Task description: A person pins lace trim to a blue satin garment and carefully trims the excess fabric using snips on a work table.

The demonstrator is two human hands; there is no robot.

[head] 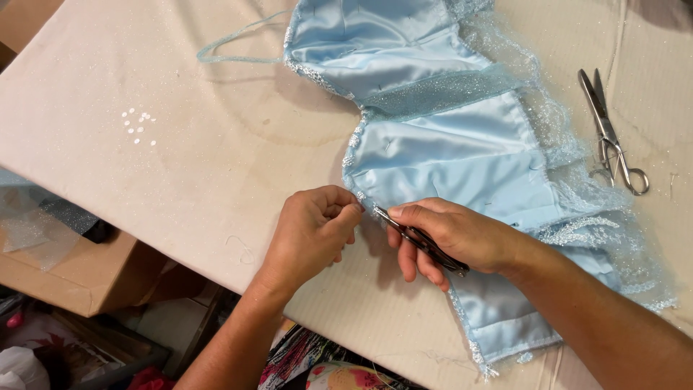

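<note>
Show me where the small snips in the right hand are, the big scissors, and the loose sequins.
small snips (pixel 422 242), head view, on the dark handle under the fingers.
big scissors (pixel 605 130), head view, near the pivot.
loose sequins (pixel 138 124), head view, middle of the white cluster.

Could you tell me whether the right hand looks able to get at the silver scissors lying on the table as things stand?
Probably yes. The scissors lie in the open on the table, right of the blue garment, with nothing on them. But the right hand already grips a small dark tool, so it isn't free.
</note>
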